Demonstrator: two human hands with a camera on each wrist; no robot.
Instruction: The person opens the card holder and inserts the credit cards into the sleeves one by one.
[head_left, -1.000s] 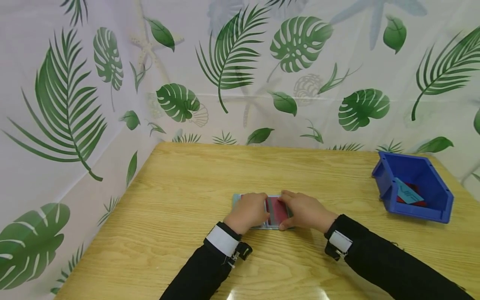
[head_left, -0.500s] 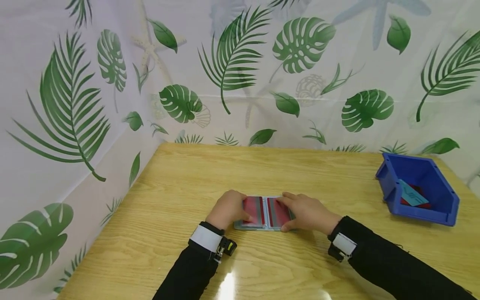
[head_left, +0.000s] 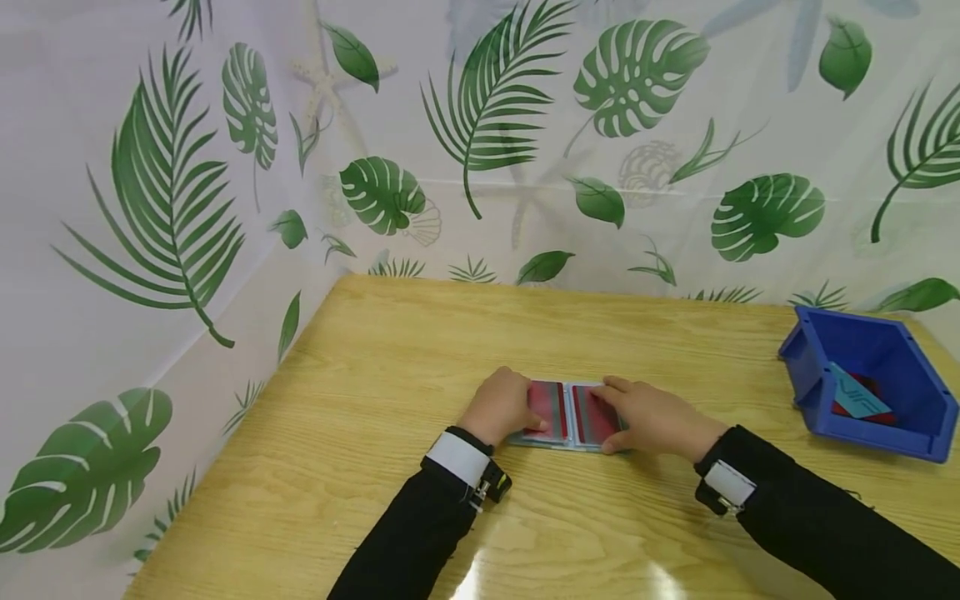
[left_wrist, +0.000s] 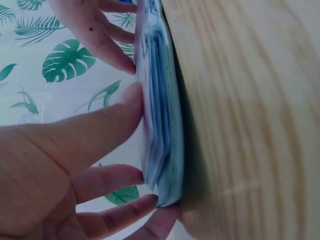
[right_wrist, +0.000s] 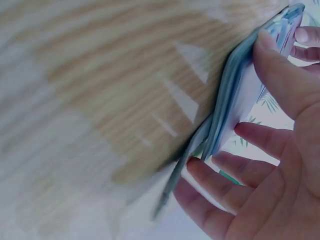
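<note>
Fingers (left_wrist: 112,177) pinching both ends of an open card holder (head_left: 572,414).
Left hand (head_left: 498,407) at its left edge, right hand (head_left: 658,417) at its right; holder between them on worktop (head_left: 450,333); blue bin (head_left: 885,437) well apart, right, containing light-blue card (head_left: 858,397); leaf-print backdrop (head_left: 517,158) behind.

From my head view I look forward and down, from above, on the table (head_left: 420,333) up to its far edge. My two wrist views look from very near and low, tilted sideways; both share the booklet (head_left: 572,417).
</note>
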